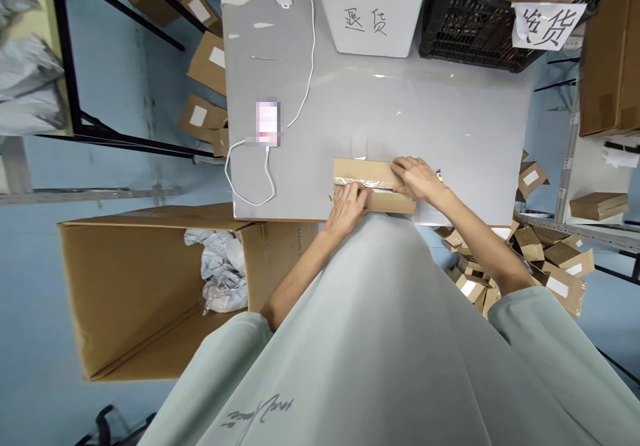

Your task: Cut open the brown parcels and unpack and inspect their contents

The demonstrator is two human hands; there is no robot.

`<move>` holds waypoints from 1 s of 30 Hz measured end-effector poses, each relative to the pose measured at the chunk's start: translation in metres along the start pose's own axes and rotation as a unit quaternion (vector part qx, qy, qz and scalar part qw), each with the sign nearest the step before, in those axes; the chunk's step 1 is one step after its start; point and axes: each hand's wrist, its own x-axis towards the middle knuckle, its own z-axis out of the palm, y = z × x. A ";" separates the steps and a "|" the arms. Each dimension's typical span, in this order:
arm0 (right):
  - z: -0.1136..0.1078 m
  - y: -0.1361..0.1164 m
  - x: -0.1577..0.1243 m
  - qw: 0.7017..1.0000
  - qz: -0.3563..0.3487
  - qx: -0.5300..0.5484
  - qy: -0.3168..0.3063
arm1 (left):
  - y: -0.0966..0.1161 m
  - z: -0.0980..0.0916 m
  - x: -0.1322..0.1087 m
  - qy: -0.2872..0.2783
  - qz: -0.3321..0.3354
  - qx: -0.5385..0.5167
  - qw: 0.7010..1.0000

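Note:
A small brown cardboard box (367, 168) lies at the front edge of the grey table, just in front of my body. Along its top runs a gap between the flaps, edged with shiny, crumpled clear tape. My left hand (349, 205) grips the near side, its fingers bent at the gap. At the right end my right hand (415, 178) holds the box, thumb low and fingers over the far flap. What is inside the box cannot be made out.
On the grey table (425, 113) are a phone (268, 123) with white cables, a white bin (373, 23) and a black crate (470, 33). A large open carton (150, 293) with crumpled plastic stands at lower left. Several cardboard boxes (560, 279) are piled at right.

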 end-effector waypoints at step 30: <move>-0.037 0.030 0.014 0.972 0.225 -0.062 -0.021 | -0.029 0.014 -0.001 0.027 0.071 -0.046 0.996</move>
